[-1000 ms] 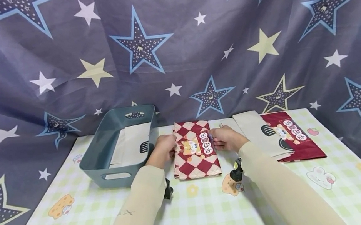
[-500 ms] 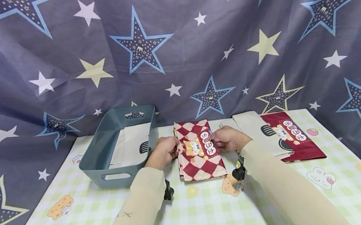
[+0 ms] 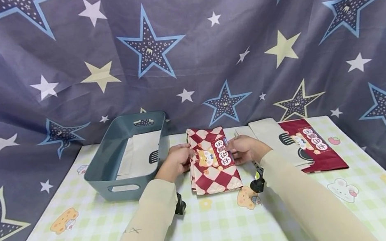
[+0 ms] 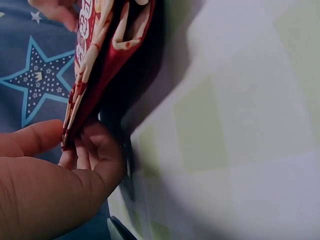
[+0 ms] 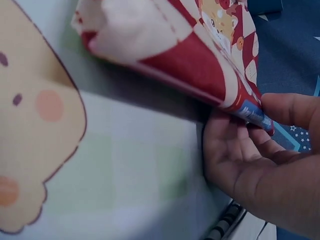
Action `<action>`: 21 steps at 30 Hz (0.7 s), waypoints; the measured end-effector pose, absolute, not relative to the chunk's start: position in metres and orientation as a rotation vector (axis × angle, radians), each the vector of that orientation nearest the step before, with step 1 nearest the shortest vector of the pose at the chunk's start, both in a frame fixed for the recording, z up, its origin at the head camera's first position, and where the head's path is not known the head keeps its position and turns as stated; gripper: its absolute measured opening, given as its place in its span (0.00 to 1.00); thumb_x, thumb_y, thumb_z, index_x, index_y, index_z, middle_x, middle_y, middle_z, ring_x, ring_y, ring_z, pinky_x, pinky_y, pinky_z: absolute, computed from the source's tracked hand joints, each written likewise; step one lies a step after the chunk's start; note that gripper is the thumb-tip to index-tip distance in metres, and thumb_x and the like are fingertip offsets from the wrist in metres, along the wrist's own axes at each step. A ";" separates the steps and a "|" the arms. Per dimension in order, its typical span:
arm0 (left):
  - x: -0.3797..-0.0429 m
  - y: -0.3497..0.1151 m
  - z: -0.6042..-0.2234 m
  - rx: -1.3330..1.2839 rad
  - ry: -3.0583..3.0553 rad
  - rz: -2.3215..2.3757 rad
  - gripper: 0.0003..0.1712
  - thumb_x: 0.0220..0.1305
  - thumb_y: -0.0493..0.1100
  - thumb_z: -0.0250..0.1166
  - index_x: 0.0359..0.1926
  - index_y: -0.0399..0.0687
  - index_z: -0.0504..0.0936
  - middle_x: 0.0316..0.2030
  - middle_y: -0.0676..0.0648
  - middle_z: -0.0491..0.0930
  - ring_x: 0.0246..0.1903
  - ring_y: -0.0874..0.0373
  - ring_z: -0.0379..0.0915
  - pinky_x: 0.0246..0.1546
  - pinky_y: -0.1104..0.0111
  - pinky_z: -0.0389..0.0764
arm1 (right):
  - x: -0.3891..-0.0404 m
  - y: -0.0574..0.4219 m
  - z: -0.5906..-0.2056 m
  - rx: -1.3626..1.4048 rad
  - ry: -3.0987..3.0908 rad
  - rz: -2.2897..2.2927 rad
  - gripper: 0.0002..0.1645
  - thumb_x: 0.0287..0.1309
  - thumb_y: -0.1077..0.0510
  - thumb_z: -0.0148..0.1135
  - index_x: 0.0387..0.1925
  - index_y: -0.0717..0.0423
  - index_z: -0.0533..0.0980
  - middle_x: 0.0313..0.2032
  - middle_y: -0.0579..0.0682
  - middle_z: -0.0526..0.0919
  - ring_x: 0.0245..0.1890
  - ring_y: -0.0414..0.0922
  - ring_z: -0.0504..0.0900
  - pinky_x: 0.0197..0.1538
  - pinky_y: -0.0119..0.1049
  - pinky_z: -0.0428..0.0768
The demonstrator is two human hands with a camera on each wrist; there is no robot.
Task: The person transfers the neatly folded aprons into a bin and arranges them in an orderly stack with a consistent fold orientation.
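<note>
A folded red-and-cream checked cloth with a cartoon bear and a red lettered panel lies between my two hands in the head view. My left hand pinches its left edge. In the left wrist view, the thumb is on one face and the curled fingers are underneath, with several fabric layers showing. On the opposite edge, my right hand pinches the cloth near a small blue tag. The right wrist view shows this side raised off the table, with a shadow below.
Left stands a blue-grey plastic basket holding folded cream cloth. To the right lie another cream cloth with utensil prints and a dark red cloth. A checked tablecloth covers the table; a star-patterned curtain hangs behind.
Both hands have shifted slightly to the right with the checked cloth, mostly in the first half second. Its near end has moved right too. The basket and other cloths stay put.
</note>
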State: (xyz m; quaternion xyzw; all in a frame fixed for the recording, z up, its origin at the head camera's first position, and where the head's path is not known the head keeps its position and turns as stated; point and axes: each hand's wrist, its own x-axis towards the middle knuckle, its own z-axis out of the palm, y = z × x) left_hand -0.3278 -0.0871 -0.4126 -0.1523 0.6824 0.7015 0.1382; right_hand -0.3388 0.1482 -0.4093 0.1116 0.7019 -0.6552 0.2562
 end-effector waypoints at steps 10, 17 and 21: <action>-0.328 -0.085 -0.404 -0.366 2.008 2.039 0.28 0.63 0.27 0.59 0.64 0.42 0.75 0.50 0.41 0.79 0.36 0.54 0.76 0.28 0.67 0.78 | -0.337 0.151 -0.408 0.295 1.859 -1.846 0.17 0.69 0.67 0.57 0.57 0.59 0.69 0.43 0.54 0.81 0.42 0.48 0.80 0.43 0.40 0.80; -0.328 -0.087 -0.396 -0.360 1.996 2.046 0.25 0.63 0.28 0.59 0.61 0.43 0.76 0.42 0.43 0.80 0.30 0.57 0.76 0.24 0.69 0.75 | -0.339 0.152 -0.402 0.308 1.853 -1.864 0.18 0.70 0.65 0.57 0.59 0.60 0.69 0.50 0.57 0.78 0.46 0.50 0.80 0.45 0.41 0.81; -0.328 -0.087 -0.390 -0.348 1.979 2.059 0.27 0.62 0.27 0.58 0.62 0.44 0.76 0.40 0.45 0.79 0.29 0.57 0.74 0.23 0.69 0.73 | -0.340 0.154 -0.397 0.313 1.818 -1.896 0.17 0.70 0.64 0.58 0.57 0.62 0.70 0.52 0.58 0.77 0.48 0.51 0.80 0.48 0.43 0.83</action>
